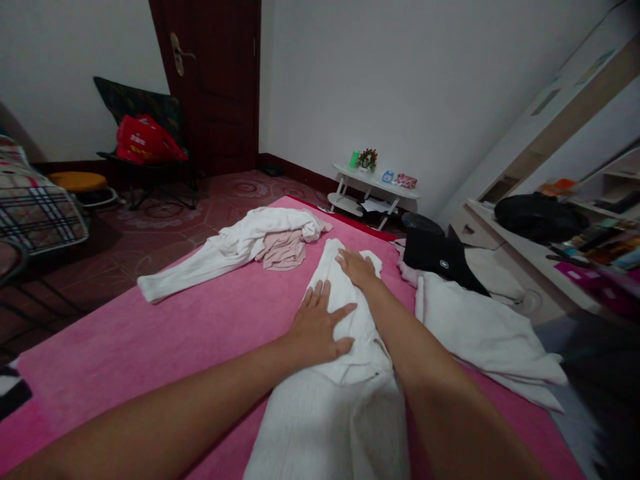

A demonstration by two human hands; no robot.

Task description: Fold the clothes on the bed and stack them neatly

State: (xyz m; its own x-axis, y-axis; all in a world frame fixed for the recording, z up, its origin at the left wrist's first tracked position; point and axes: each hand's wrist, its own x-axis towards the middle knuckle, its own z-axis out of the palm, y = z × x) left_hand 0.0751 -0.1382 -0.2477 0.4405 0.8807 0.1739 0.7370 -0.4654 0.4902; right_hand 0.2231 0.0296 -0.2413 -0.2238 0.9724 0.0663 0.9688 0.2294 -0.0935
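A white garment [345, 365] lies lengthwise on the pink bedcover [215, 340], running from the bottom edge up to the middle of the view; it looks like a long-sleeved top or trousers, but I cannot tell which. My left hand [320, 328] rests flat on it, fingers spread and thumb apart. Farther up, my right hand [358, 267] lies on the garment's far part with its fingers stretched out. Neither hand grips the cloth. Left of the far end is a crumpled white long-sleeved garment [240, 237] with a pale pink cloth [284, 249] against it.
Folded white clothes [480, 327] and a black garment [440, 257] lie along the bed's right side. Beyond the bed stands a small white table [375, 179]. A chair holding a red bag [147, 140] is near the brown door [215, 80]. A desk [530, 243] stands right.
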